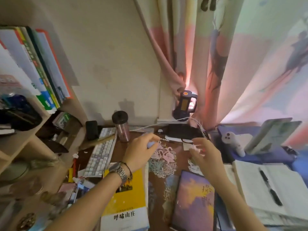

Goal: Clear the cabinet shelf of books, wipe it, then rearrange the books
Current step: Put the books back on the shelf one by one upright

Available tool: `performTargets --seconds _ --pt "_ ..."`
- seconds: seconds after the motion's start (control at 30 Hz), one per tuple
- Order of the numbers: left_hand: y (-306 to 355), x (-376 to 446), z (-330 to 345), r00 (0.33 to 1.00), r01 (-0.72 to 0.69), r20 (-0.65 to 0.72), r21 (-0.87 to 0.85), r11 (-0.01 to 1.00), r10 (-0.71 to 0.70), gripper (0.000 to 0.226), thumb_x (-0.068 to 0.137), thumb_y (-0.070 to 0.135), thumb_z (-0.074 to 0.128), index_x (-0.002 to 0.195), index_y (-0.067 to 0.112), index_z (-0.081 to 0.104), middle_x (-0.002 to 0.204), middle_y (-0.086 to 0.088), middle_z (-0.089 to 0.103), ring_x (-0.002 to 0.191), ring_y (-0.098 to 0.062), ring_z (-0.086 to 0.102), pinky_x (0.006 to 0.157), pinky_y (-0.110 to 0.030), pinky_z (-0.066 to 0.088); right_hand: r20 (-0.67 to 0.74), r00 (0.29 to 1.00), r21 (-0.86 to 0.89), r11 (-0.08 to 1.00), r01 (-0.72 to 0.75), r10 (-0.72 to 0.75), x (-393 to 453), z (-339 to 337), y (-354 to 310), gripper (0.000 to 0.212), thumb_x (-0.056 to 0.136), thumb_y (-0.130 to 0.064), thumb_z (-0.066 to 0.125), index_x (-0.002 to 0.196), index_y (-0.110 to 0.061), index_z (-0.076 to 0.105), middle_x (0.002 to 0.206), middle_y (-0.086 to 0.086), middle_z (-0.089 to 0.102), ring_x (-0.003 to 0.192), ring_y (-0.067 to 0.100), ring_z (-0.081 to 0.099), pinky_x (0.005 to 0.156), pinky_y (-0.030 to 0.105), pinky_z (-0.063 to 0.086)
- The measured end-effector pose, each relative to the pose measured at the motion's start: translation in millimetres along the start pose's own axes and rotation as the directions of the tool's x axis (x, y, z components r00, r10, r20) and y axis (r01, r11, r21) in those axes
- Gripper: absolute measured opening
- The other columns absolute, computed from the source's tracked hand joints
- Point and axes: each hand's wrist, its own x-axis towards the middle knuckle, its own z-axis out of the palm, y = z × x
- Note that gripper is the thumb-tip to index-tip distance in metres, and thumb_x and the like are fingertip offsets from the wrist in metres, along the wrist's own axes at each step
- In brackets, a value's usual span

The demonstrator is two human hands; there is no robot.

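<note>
I note books (pixel 41 67) leaning upright on the cabinet shelf (pixel 40 130); left hand (pixel 141 147) pinches a small lilac object (pixel 150 144); right hand (pixel 205 152) fingers loosely curled, grip unclear.

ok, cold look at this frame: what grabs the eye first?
Probably the two hands mid-frame over the cluttered desk: the left hand pinches a small pale object, the right hand hangs beside it with loosely curled fingers. Next, the yellow book lying flat under the left forearm. Then the row of books leaning on the top-left cabinet shelf.
</note>
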Motion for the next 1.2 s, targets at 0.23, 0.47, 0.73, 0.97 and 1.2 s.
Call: performTargets --seconds 0.23,0.47,0.73,0.97,1.2 --pt "-25 -14 90 0.969 0.097 0.232 -0.052 0.994 -0.082 0.015 0.092 0.019 0.058 0.103 0.027 0.066 0.1 0.015 0.066 0.1 -0.004 0.062 0.088 -0.024 0.05 -0.01 0.957 0.009 0.957 -0.289 0.289 -73 6 94 0.034 0.085 -0.011 0.069 0.116 -0.017 0.058 0.107 -0.003 0.06 0.098 0.015 0.06 0.082 0.034 0.052" --pt "-61 -48 166 0.88 0.279 0.405 -0.013 0.96 -0.25 0.019 0.092 0.015 0.057 0.106 0.028 0.062 0.106 0.01 0.066 0.101 -0.007 0.061 0.089 -0.024 0.049 0.01 0.864 0.07 0.861 -0.503 0.504 -123 33 148 0.035 0.086 -0.024 0.071 0.117 -0.024 0.056 0.111 -0.011 0.06 0.1 0.007 0.06 0.086 0.025 0.051" --pt "-76 -66 209 0.76 0.41 0.531 0.056 0.91 -0.375 0.04 0.088 0.018 0.063 0.127 0.021 0.053 0.13 0.0 0.055 0.116 -0.015 0.053 0.093 -0.024 0.041 0.082 0.749 0.115 0.74 -0.663 0.658 -147 49 177 0.048 0.082 -0.012 0.072 0.118 -0.032 0.047 0.112 -0.012 0.057 0.105 0.009 0.057 0.087 0.027 0.052" --pt "-79 -70 233 0.683 0.51 0.613 -0.011 0.86 -0.397 0.056 0.087 0.006 0.061 0.137 0.019 0.04 0.123 0.0 0.05 0.086 -0.006 0.053 0.071 -0.014 0.043 0.111 0.717 0.072 0.714 -0.697 0.689 -146 57 188 0.061 0.079 -0.008 0.073 0.13 -0.025 0.045 0.126 -0.003 0.055 0.115 0.016 0.053 0.097 0.039 0.051" --pt "-84 -70 245 0.691 0.569 0.601 -0.109 0.815 -0.402 0.06 0.086 -0.001 0.059 0.136 0.022 0.035 0.126 -0.001 0.046 0.093 -0.015 0.055 0.064 -0.013 0.044 0.117 0.71 0.08 0.706 -0.704 0.695 -140 54 196 0.062 0.077 -0.007 0.076 0.128 -0.026 0.047 0.121 -0.006 0.057 0.114 0.017 0.056 0.093 0.038 0.053"
